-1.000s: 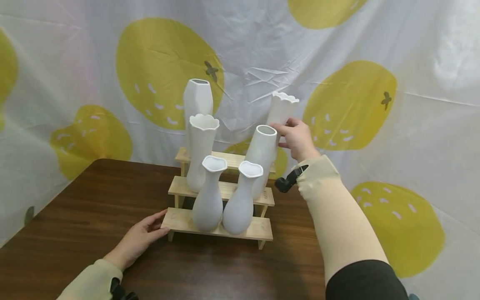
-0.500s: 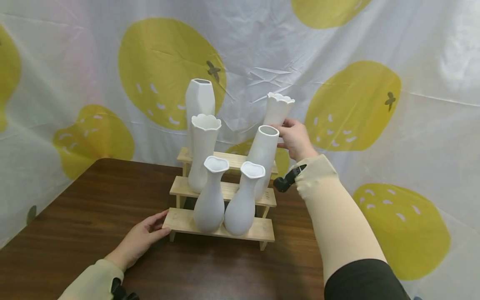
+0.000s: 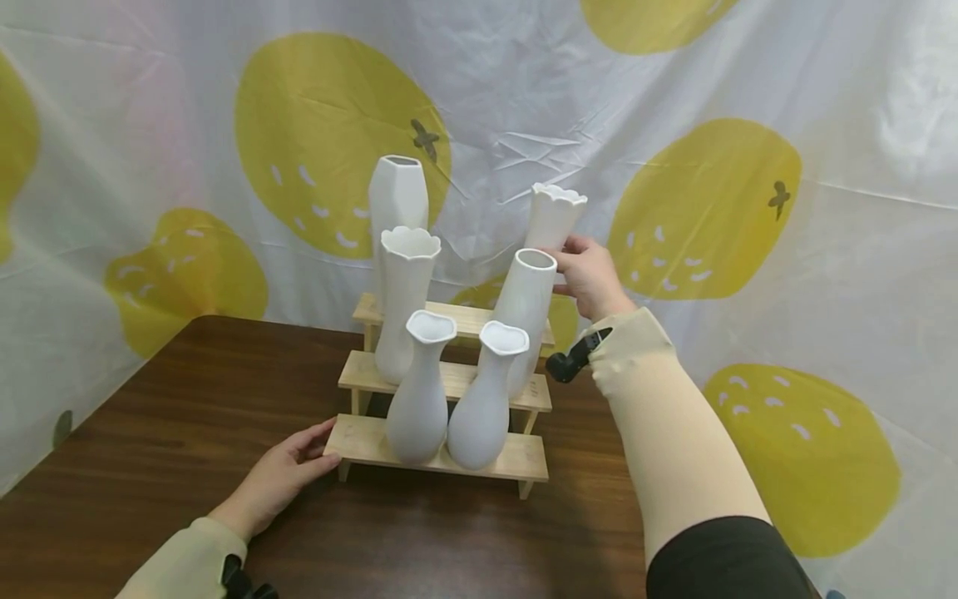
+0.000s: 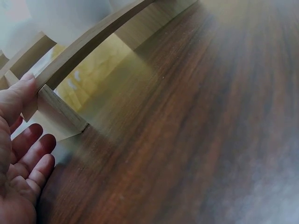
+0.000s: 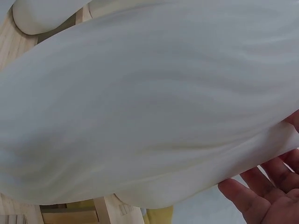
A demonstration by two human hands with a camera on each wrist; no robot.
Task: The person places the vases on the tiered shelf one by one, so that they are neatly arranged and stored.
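Observation:
At the back right of a stepped wooden stand (image 3: 437, 453), my right hand (image 3: 593, 276) holds a tall white vase with a scalloped rim (image 3: 552, 218), leaning slightly right. A smooth tapered vase (image 3: 525, 291) on the middle step hides its lower part in the head view. That nearer vase fills much of the right wrist view, where my right fingers (image 5: 243, 193) touch the held vase behind it. My left hand (image 3: 279, 478) pinches the left end of the bottom step; the thumb (image 4: 21, 95) lies on the board and the other fingers are loosely bent.
Two bulb-shaped vases (image 3: 417, 408) (image 3: 479, 420) stand on the bottom step. Another scalloped vase (image 3: 404, 308) is on the middle step's left, with a faceted vase (image 3: 399, 195) behind. The stand sits on a dark wooden table (image 3: 187, 408) before a lemon-print curtain (image 3: 509, 100).
The scalloped vase in my right hand has shifted a little left, toward the tapered vase, mostly in the first half second. My left hand stays at the stand's bottom step.

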